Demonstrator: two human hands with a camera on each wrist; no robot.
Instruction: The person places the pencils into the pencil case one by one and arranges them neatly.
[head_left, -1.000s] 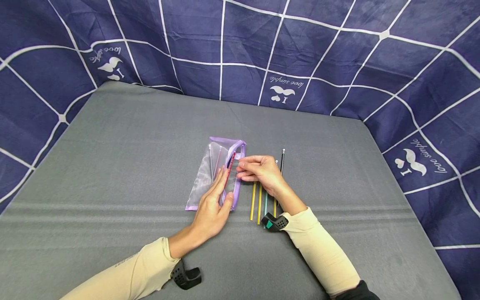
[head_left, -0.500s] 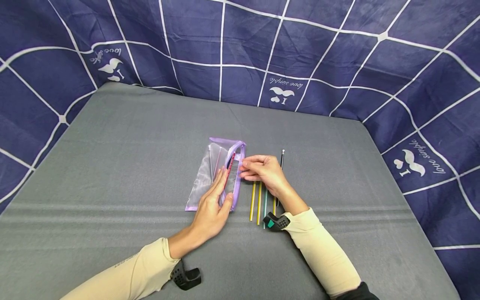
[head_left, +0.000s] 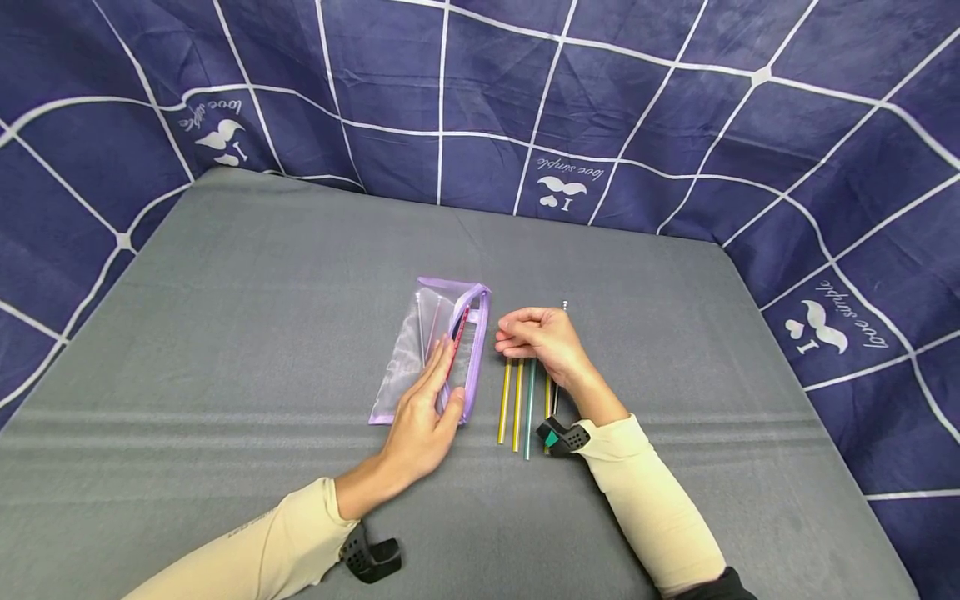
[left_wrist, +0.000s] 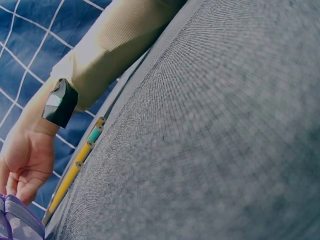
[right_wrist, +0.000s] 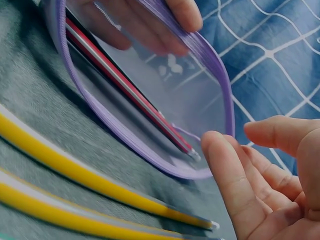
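Observation:
A see-through pencil case [head_left: 405,367] with purple edging lies on the grey table, its zip side gaping toward the right. Inside it sit a red striped pencil [right_wrist: 130,90] and a dark one beside it. My left hand [head_left: 420,425] rests on the case with straight fingers, the thumb along the zip edge. In the right wrist view its fingers show through the film. To the right of the opening hovers my right hand [head_left: 543,342], fingers loosely bent, thumb and forefinger apart and nothing between them. Below it lie yellow pencils [head_left: 505,408], a teal pencil [head_left: 529,417] and a black pencil [head_left: 555,400].
A grey cloth covers the table [head_left: 262,292]. Behind and at the sides hangs a navy curtain [head_left: 390,75] with white grid lines. Both sleeved wrists carry a small black camera [head_left: 562,436]. The right forearm partly hides the rightmost pencils.
My right hand has drawn away from the case's opening to the right, over the loose pencils. My left hand stays in place on the case.

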